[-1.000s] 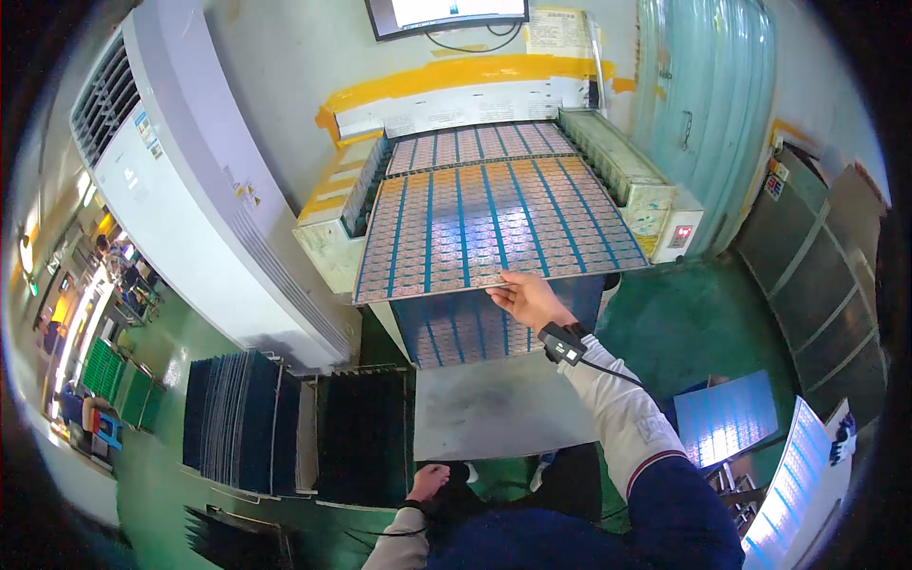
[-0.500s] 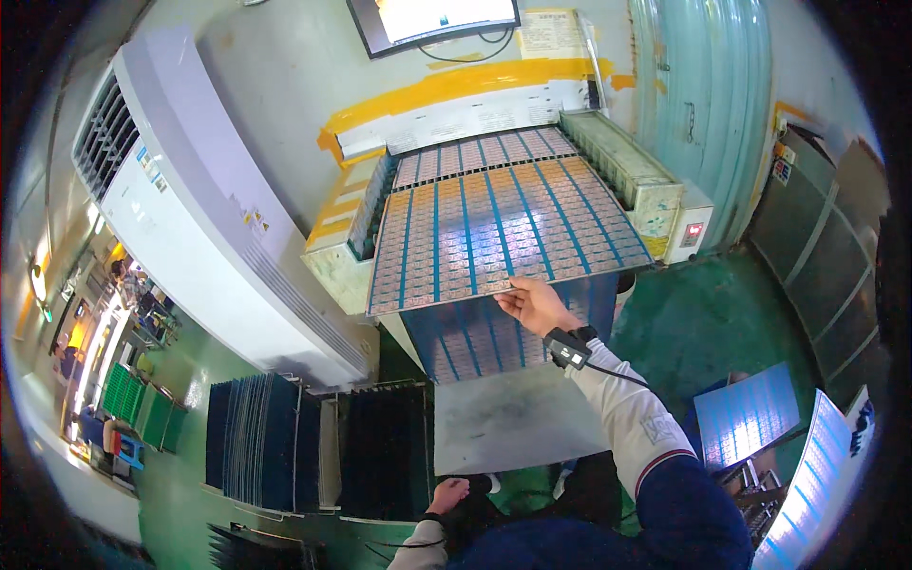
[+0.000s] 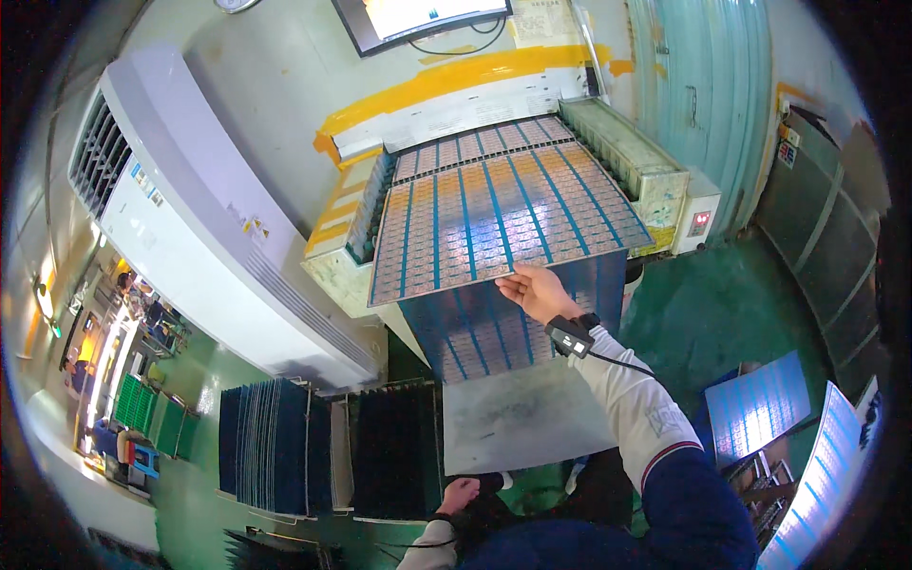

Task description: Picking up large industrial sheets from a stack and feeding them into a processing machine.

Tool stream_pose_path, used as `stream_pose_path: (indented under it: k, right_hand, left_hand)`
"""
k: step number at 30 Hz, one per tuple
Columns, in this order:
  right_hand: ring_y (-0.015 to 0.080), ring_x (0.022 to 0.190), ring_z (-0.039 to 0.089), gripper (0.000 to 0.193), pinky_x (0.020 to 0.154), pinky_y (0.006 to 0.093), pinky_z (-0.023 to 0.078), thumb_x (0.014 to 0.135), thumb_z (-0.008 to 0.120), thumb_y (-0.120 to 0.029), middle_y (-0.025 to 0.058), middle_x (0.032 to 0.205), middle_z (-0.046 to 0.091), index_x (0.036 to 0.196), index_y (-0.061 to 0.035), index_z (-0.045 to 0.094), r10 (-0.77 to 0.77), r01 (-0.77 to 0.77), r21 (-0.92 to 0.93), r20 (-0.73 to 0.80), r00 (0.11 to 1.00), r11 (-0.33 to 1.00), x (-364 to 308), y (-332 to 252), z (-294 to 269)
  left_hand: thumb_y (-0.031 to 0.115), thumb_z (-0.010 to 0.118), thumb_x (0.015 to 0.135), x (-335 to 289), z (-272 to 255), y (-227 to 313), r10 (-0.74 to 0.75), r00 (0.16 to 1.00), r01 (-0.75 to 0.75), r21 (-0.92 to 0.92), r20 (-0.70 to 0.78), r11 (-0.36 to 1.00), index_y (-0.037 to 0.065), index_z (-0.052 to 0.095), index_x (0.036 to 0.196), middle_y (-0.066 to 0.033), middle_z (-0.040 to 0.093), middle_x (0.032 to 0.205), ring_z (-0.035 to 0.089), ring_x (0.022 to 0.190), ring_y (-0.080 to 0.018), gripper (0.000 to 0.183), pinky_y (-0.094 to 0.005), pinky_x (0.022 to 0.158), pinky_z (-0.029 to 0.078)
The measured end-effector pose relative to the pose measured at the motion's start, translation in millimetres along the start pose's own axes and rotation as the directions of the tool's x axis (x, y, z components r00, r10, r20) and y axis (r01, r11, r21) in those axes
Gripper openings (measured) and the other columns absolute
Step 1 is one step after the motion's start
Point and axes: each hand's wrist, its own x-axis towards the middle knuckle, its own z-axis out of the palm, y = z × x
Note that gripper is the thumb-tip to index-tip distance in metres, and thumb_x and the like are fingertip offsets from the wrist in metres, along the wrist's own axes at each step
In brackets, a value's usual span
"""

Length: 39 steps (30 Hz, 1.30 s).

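Observation:
My right hand [image 3: 537, 291] pinches the near edge of a large circuit board panel [image 3: 503, 220], its thumb and fingertips at the middle of that edge. Copper-coloured rows and blue stripes cover the panel, which lies on a machine with side rails [image 3: 622, 142]. Behind it on the same bed is another striped panel [image 3: 480, 148]. My left hand [image 3: 460, 495] rests low by my leg, fingers curled closed, with nothing visible in it. Below the held panel's edge, a striped blue surface [image 3: 513, 328] stands upright above a grey metal plate [image 3: 527, 418].
Racks of dark panels [image 3: 271, 446] stand on the floor at left, beside a tall white air conditioner [image 3: 204, 218]. More striped panels [image 3: 758, 404] lean at lower right. A small white box [image 3: 698, 220] sits at the machine's right. People work in the far left background.
The whole view has shifted slightly. My right hand stays at the panel's near edge, and the panel keeps nearly the same place on the machine. My left hand remains low by my leg.

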Motion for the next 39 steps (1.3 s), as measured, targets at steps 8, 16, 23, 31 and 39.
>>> stream_pose_path:
  k: [8, 16, 23, 31, 39]
  right_hand:
    - [0.0249, 0.093, 0.061, 0.019, 0.083, 0.0362, 0.05, 0.092, 0.05, -0.017, 0.0138, 0.099, 0.063, 0.099, -0.0012, 0.056, 0.002, -0.002, 0.009, 0.009, 1.0, 1.0, 16, 5, -8]
    - [0.0265, 0.091, 0.062, 0.018, 0.078, 0.0365, 0.052, 0.091, 0.052, -0.017, 0.0148, 0.097, 0.061, 0.099, -0.0004, 0.052, -0.057, 0.057, -0.005, 0.018, 0.998, 0.998, 36, 3, -19]
    - [0.0213, 0.092, 0.062, 0.026, 0.077, 0.034, 0.051, 0.086, 0.064, -0.021, 0.0083, 0.1, 0.064, 0.105, -0.0055, 0.058, -0.086, 0.098, -0.175, 0.077, 0.993, 0.98, 21, -4, -43]
    - [0.0171, 0.078, 0.06, 0.032, 0.069, 0.0309, 0.049, 0.079, 0.064, -0.013, 0.0067, 0.095, 0.064, 0.109, -0.0026, 0.057, -0.5, 0.097, -0.675, -0.435, 0.749, 0.732, 22, -75, -198]
    - [0.015, 0.084, 0.058, 0.041, 0.071, 0.0279, 0.046, 0.075, 0.062, -0.009, 0.0069, 0.101, 0.062, 0.114, -0.0004, 0.056, -0.677, 0.204, -0.834, -0.246, 0.694, 0.513, 4, -86, -206]
  left_hand:
    - [0.027, 0.061, 0.086, 8, -4, -15, -0.034, 0.999, 0.034, -0.032, 0.0, 0.999, -0.001, 0.064, 0.1, -0.0047, 0.064, 0.081, 0.06, 0.071, -0.0108, 0.032, -0.0242, 0.064, 0.049]
    - [0.024, 0.059, 0.087, 20, 1, -6, -0.073, 0.997, 0.074, 0.057, -0.019, 0.996, -0.001, 0.064, 0.1, -0.0056, 0.065, 0.083, 0.061, 0.071, -0.0108, 0.029, -0.0247, 0.064, 0.05]
    - [0.02, 0.057, 0.089, 23, 7, -6, -0.05, 0.999, 0.05, -0.027, 0.0, 0.998, -0.001, 0.062, 0.094, -0.0044, 0.063, 0.08, 0.06, 0.069, -0.0106, 0.022, -0.023, 0.06, 0.049]
    - [0.019, 0.058, 0.089, 42, 9, -20, -0.079, 0.997, 0.081, -0.075, 0.026, 0.994, -0.001, 0.062, 0.096, -0.0052, 0.062, 0.083, 0.061, 0.07, -0.0118, 0.022, -0.0232, 0.06, 0.05]
    - [0.021, 0.058, 0.088, 32, 1, -26, -0.111, 0.993, 0.11, -0.026, -0.042, 0.994, 0.0, 0.062, 0.098, -0.0051, 0.063, 0.084, 0.062, 0.069, -0.0125, 0.023, -0.0244, 0.059, 0.05]
